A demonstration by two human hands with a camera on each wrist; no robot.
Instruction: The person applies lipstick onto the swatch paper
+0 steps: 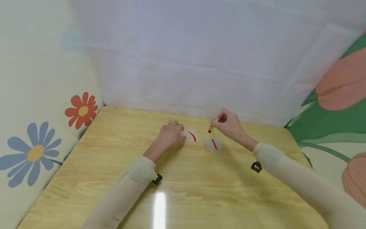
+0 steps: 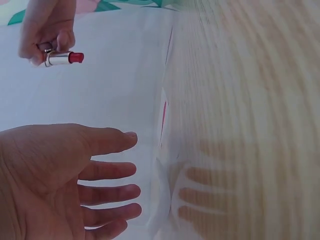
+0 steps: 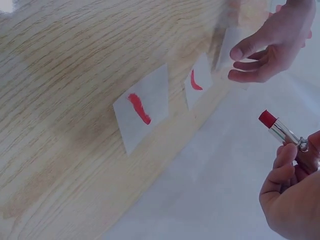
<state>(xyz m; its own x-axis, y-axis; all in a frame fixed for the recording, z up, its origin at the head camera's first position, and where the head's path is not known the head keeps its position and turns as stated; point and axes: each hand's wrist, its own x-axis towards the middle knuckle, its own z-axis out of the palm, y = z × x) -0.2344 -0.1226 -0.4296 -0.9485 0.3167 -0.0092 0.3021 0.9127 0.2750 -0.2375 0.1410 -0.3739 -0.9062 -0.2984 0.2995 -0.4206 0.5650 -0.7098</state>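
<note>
The right hand [image 1: 231, 125] is grasping a red lipstick [image 3: 283, 131] above the worktop [image 1: 200, 184], while the left hand [image 1: 171, 133], its grip released, is hovering near two red-marked papers [image 3: 154, 102].

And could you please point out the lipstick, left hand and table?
Lipstick [image 3: 284, 131], right wrist view: its metallic tube.
Left hand [image 2: 62, 180], left wrist view: its palm.
Table [image 1: 200, 187], head view: bare wood-grained top.

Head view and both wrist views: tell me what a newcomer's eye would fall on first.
Probably the red-tipped lipstick, gripped in the right hand. Next, the two pale, red-streaked paper squares on the wooden tabletop, between that hand and the left hand. Then perhaps the large blue flower near the head view's left edge.
</note>
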